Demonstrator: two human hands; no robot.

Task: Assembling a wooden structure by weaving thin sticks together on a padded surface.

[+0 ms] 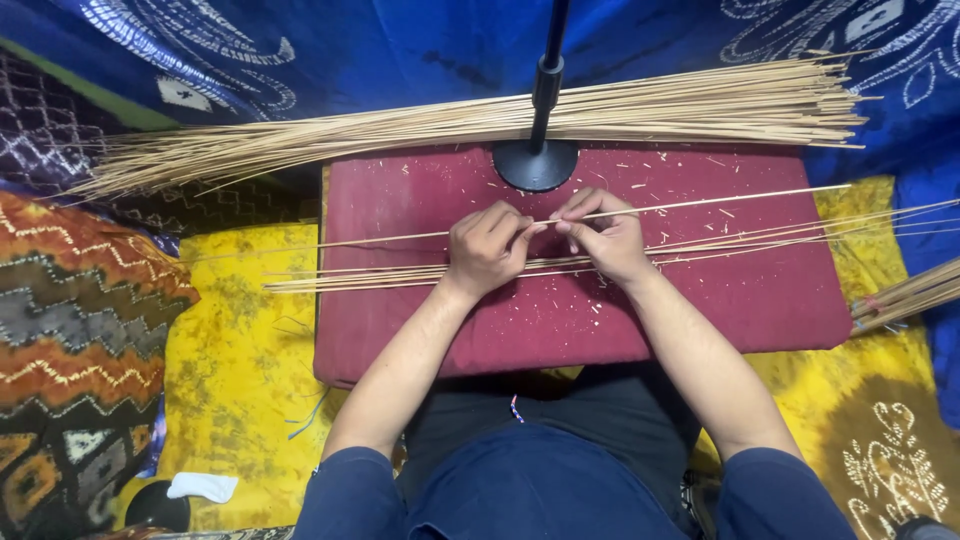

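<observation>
On a maroon cushion [700, 300], left hand [485, 248] and right hand [605, 237] both pinched shut on one thin stick [720, 201].

1. A home craft spot on the floor was suggested by patterned batik cloths [240, 330] spread underneath.
2. A maroon cushion [560, 310] was used as the work surface.
3. A big bundle of thin sticks [480, 125] was laid behind it.
</observation>
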